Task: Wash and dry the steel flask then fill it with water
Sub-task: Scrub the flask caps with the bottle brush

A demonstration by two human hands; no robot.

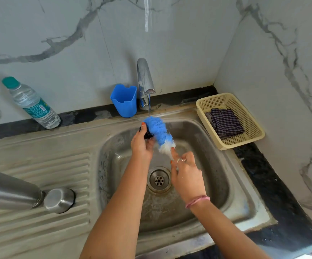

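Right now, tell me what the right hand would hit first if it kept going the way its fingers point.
Probably the blue brush head that the right hand holds by its handle, then the tap behind; depth is unclear.

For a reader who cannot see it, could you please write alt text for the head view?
Two hands rinse a fluffy blue bottle brush under a running steel tap above a steel sink; the steel flask lies on the draining board.

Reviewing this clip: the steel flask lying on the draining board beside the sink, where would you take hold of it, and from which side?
Take the steel flask round its wide cylindrical body, coming from above. It lies on its side on the ribbed draining board, cap toward the sink. The body is long and bare, so a wrap grip fits there; the cap is short and tapered.
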